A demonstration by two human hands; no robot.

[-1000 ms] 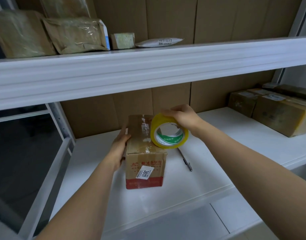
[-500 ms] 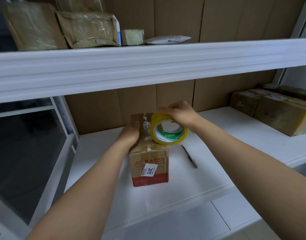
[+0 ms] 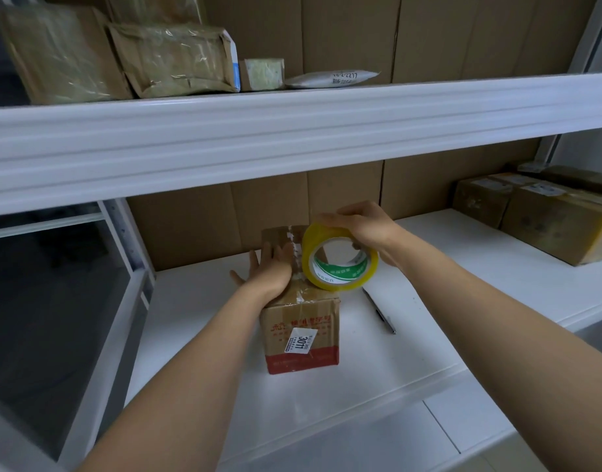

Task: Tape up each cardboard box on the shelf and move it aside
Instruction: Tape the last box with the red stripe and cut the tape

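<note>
On the white shelf (image 3: 327, 396) stands the cardboard box (image 3: 301, 330), near the left end; the left hand (image 3: 270, 270) presses flat on its top with straight fingers; the right hand (image 3: 362, 224) grips the yellow tape roll (image 3: 338, 258) over the box's top right edge; a pen (image 3: 381, 313) lies just beside.

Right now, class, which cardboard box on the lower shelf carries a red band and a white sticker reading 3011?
The small upright box under the left hand; the taped boxes far right show neither.

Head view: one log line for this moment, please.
left hand flat on box top | right hand grips tape roll over box | pen beside box
</note>
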